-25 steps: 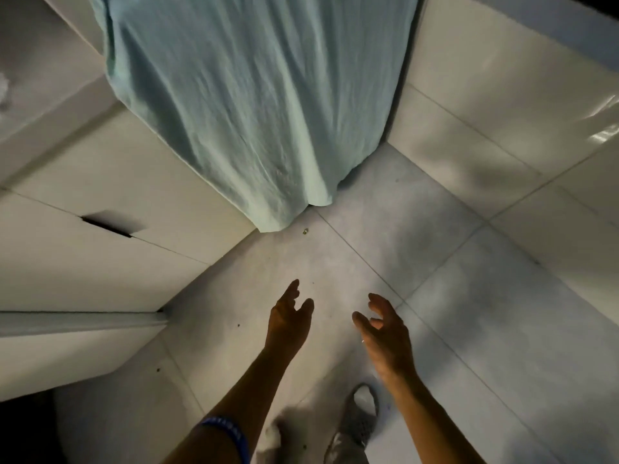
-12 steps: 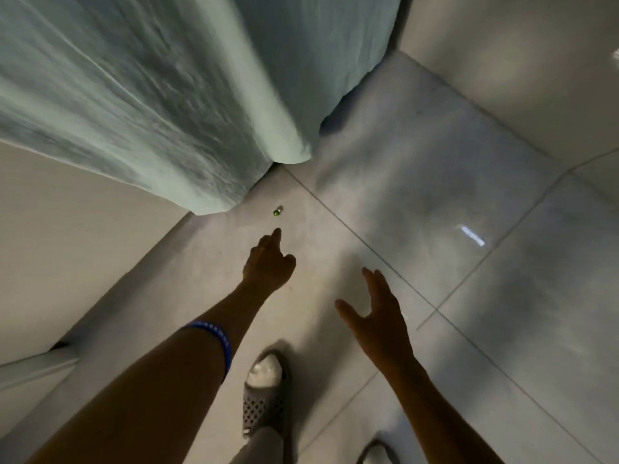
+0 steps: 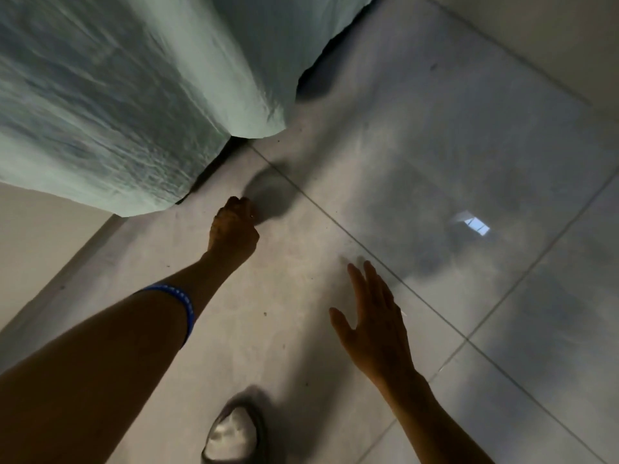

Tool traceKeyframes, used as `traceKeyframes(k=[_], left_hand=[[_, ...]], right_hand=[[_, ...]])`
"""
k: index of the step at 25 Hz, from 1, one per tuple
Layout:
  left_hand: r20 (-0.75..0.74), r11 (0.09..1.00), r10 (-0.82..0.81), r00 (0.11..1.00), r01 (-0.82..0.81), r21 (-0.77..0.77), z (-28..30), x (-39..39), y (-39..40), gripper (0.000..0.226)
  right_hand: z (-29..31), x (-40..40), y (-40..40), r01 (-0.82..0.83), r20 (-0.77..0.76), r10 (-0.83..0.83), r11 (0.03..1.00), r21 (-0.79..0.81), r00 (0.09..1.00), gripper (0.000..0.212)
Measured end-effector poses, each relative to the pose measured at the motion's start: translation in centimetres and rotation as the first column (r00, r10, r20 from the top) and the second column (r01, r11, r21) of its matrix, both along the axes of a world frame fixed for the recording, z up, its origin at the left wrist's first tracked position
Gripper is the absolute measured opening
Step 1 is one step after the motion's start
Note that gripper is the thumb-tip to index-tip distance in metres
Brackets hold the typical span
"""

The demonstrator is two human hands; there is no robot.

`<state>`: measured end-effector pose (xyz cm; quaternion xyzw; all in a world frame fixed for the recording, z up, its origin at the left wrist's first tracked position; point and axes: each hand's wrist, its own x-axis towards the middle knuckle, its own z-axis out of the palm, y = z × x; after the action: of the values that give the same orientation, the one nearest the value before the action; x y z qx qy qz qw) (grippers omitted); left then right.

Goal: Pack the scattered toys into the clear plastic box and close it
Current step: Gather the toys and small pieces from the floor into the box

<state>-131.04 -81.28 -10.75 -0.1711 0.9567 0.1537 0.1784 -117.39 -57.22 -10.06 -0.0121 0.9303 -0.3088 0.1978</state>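
Glossy grey floor tiles (image 3: 452, 162) are reflecting a window's light beside a hanging, wrinkled pale-green bedsheet (image 3: 117, 95). The left hand (image 3: 234, 229) is reaching low to the floor, fingers curled at the sheet's hem; whether it is holding a toy cannot be told. The right hand (image 3: 375, 323) is hovering, fingers spread. A slipper (image 3: 234, 437) is showing below.

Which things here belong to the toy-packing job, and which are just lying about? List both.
Job:
- left hand, fingers curled down at the floor; contents hidden
- right hand, open, empty
- box and toys: not in view

Lying about:
- pale green cloth
- slipper
- blue wristband
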Motion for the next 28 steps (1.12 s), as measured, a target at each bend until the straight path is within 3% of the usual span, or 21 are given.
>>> traceKeyframes(k=[5,11,16,19,23,28], left_hand=[[0.061,0.993,-0.11,0.992,0.107,0.054,3.4,4.6,3.0,0.019],[0.102,0.981,-0.134,0.986,0.118,0.153,18.8,15.9,10.0,0.012],[0.063,0.96,-0.105,0.992,0.085,0.268,35.4,23.2,15.7,0.013],[0.037,0.937,-0.165,0.986,0.145,0.318,44.9,26.3,19.3,0.02],[-0.019,0.886,-0.272,0.962,0.258,0.386,54.8,30.0,23.3,0.024],[-0.043,0.832,-0.363,0.931,0.345,0.435,62.3,38.5,25.5,0.019]], right_hand=[[2.9,1.4,-0.9,0.06,0.056,-0.065,0.995,0.077,0.996,0.077],[17.7,7.0,1.8,0.099,0.083,-0.13,0.947,0.307,0.988,0.082],[33.4,12.8,7.0,0.325,0.138,-0.38,0.895,0.306,0.915,0.087],[42.0,15.5,10.1,0.447,0.123,-0.493,0.849,0.281,0.861,0.086],[51.7,19.3,13.5,0.569,0.037,-0.586,0.799,0.194,0.81,0.089],[61.0,27.5,17.0,0.756,-0.039,-0.756,0.648,0.09,0.653,0.099]])
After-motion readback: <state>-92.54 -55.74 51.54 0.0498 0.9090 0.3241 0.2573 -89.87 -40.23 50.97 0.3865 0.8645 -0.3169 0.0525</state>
